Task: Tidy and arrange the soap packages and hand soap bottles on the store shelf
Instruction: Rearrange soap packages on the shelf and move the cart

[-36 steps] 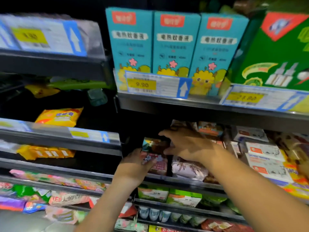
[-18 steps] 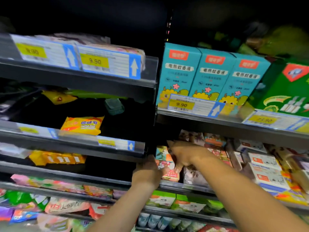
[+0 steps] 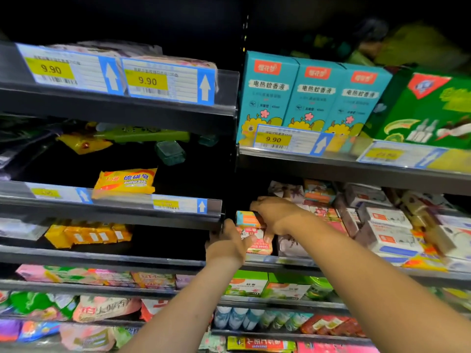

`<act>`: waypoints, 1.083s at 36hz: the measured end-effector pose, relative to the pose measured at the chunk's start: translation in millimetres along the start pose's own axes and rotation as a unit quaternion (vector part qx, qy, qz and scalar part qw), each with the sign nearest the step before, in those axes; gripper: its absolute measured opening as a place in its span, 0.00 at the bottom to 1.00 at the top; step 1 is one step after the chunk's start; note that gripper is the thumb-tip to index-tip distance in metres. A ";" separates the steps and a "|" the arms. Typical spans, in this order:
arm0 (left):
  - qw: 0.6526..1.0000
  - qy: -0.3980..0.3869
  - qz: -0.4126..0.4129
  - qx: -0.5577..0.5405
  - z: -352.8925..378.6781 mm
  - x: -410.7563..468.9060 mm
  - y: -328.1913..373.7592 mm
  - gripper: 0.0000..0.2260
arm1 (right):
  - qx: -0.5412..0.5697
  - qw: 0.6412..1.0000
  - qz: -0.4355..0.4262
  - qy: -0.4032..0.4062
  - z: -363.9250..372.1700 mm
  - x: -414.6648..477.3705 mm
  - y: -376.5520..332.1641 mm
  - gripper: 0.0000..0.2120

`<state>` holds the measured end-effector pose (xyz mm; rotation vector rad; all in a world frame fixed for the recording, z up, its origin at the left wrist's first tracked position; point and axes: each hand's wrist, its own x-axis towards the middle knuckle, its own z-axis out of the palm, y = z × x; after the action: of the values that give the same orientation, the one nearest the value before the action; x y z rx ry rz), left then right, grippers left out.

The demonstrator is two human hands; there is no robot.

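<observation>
Centrally, at the left end of the right-hand bay's middle shelf (image 3: pixel 288 261), I see both hands on a short stack of two soap packages. The orange-and-teal soap box (image 3: pixel 245 219) lies on top of the pink soap package (image 3: pixel 258 247), which stands at the shelf's front edge, beside the dark upright that divides the bays.

Right hand (image 3: pixel 277 215): palm down over the stack, fingers curled over the top of the orange-and-teal soap box and gripping it; the thumb hangs down in front of the pink soap package.

Left hand (image 3: pixel 226 247): seen from the back, it is cupped round the left side of the pink soap package, thumb laid across the printed front and fingers reaching up along the side. I cannot tell how far the fingertips wrap behind.

Just right of the stack lie pale wrapped packets, then white soap boxes (image 3: pixel 390 217) piled loosely toward the shelf's right end.

On the shelf above, three teal cartons (image 3: pixel 314 95) stand upright side by side behind a 9.90 price tag (image 3: pixel 288 140), with a green carton (image 3: pixel 430 108) to their right.

In the left-hand bay, a yellow sulfur soap packet (image 3: pixel 125 180) leans at the front edge of its shelf.
</observation>
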<state>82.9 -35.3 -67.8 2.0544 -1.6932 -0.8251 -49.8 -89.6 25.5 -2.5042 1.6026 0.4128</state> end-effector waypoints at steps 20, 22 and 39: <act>0.999 0.036 0.013 -0.013 -14.0 -25.3 3.7 0.21 | 0.217 0.962 0.002 0.168 11.0 -28.7 14.6 0.19; 0.997 0.026 0.008 -0.068 -17.4 -24.5 3.8 0.21 | 0.250 0.945 0.002 0.211 15.6 -40.1 18.7 0.19; 0.908 0.331 0.238 -0.091 14.0 -60.6 13.4 0.19 | 0.409 0.822 0.161 0.363 50.5 -130.5 72.2 0.19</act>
<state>56.8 21.8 -57.6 1.4488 -1.5301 -0.0888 -174.5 6.3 19.1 -1.7485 1.8421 -1.1182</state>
